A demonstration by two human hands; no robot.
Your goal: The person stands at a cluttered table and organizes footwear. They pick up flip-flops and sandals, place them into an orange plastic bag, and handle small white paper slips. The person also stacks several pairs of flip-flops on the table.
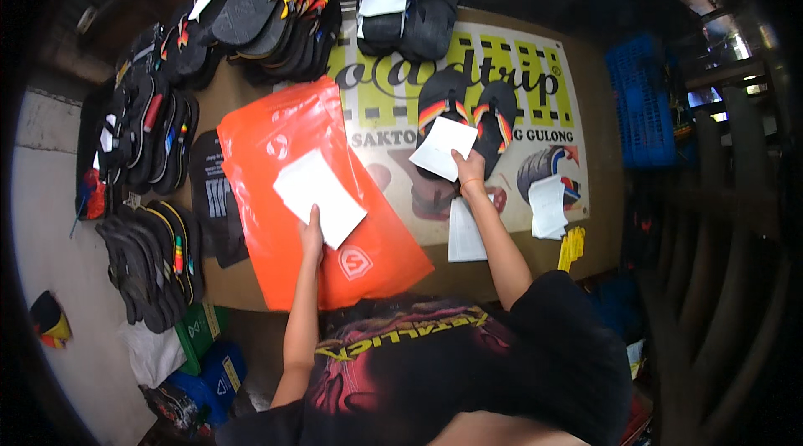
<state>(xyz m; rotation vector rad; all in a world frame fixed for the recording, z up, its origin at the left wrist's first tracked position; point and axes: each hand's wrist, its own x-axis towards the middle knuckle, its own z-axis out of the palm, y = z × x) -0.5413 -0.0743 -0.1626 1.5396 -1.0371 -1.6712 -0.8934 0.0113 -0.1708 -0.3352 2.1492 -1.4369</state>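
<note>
My left hand is closed on a stack of white paper slips, held over a pile of orange plastic mailing bags. In my right hand is a single white paper slip, pinched at its lower right corner. That slip partly covers a pair of black flip-flops with red, orange and yellow straps, lying on the printed table sheet. Just below my right hand, more white paper lies on the table, partly behind my forearm.
Piled flip-flops fill the far left, with more rows along the left edge. A black pair lies at the back. White papers and yellow tags are at right. A blue plastic crate stands beyond the table's right edge.
</note>
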